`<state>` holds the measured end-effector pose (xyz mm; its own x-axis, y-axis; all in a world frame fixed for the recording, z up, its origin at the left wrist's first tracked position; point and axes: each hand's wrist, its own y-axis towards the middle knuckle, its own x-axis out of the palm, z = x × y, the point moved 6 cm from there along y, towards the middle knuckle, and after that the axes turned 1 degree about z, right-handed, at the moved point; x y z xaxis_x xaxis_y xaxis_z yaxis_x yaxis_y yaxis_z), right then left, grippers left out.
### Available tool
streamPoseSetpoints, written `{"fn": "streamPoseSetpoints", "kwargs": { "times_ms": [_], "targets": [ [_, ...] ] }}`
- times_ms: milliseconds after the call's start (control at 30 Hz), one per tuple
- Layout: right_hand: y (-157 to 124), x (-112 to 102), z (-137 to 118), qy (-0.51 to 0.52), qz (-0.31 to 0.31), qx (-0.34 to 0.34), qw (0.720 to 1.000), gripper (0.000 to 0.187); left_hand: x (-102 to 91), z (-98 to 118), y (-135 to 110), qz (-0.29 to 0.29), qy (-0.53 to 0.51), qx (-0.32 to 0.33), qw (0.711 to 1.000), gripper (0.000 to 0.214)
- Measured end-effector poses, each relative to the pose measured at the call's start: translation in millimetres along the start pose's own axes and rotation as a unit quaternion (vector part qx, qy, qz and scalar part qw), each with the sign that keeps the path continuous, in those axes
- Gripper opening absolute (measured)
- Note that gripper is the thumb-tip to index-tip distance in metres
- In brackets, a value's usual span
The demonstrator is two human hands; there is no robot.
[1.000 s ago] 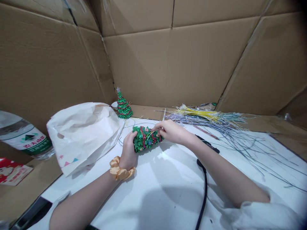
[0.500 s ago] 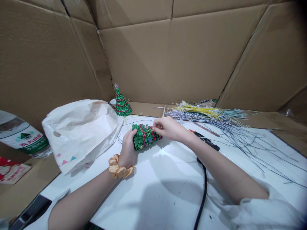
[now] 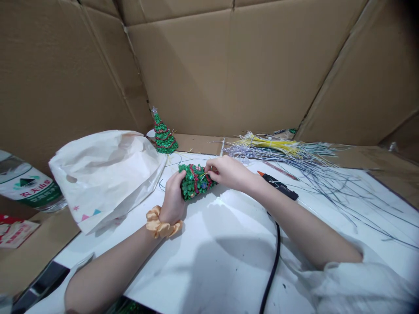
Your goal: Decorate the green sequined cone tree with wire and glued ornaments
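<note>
A green beaded Christmas tree [image 3: 191, 185] with red garland strands lies on its side above the white table. My left hand [image 3: 174, 194], with a peach scrunchie at the wrist, is wrapped round its wide end. At the other end my right hand [image 3: 224, 172] pinches a thin yellow wire [image 3: 204, 175] against the tree's side; the fingertips partly hide it. A second beaded Christmas tree [image 3: 163, 133] with a pale star on top stands upright at the back.
A white plastic bag [image 3: 108, 174] and a large water bottle [image 3: 29, 183] are on the left. Bundled yellow wires [image 3: 266, 143] and loose dark wires [image 3: 314, 174] spread at right. A black tool with an orange tip [image 3: 278, 185] and a black cable [image 3: 273, 270] lie near my right forearm. Cardboard walls [image 3: 262, 65] enclose the table.
The whole view has shifted slightly, moving everything a little up and left. My hands keep the same grip on the tree, and my right fingers have turned slightly at the wire.
</note>
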<state>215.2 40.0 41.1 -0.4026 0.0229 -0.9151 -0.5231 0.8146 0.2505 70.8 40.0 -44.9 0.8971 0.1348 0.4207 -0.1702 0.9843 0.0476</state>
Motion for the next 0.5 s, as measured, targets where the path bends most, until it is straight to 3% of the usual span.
{"fn": "streamPoseSetpoints", "kwargs": {
  "times_ms": [267,500],
  "targets": [
    [0.3,-5.4,6.0,-0.019,0.040,0.021,0.999,0.008,0.4,-0.9,-1.2,0.005,0.003,-0.003,1.000,0.021],
    [-0.2,-1.2,-2.5,-0.072,0.016,0.000,0.997,0.011,0.2,-1.5,-0.3,0.003,-0.003,-0.009,1.000,0.022]
  ]
}}
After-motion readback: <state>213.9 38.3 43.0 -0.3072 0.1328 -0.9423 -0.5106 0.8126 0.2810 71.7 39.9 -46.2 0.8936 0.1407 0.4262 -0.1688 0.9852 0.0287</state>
